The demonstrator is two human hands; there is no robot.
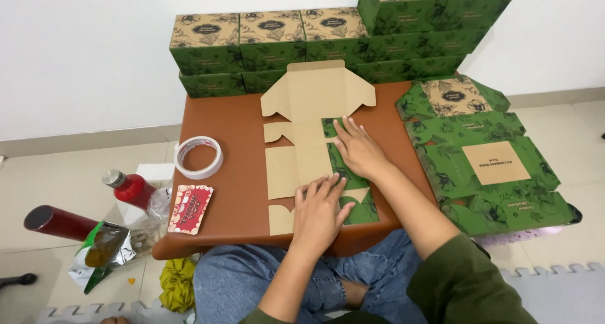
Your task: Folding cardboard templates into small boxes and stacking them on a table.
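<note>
Flat cardboard box blank under both spread hands, left hand, right hand.

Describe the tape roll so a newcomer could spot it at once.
Start at the brown table. Left of the flat cardboard box under both hands lies the tape roll, flat on the tabletop. It is the only white ring, above a small red card.
</note>
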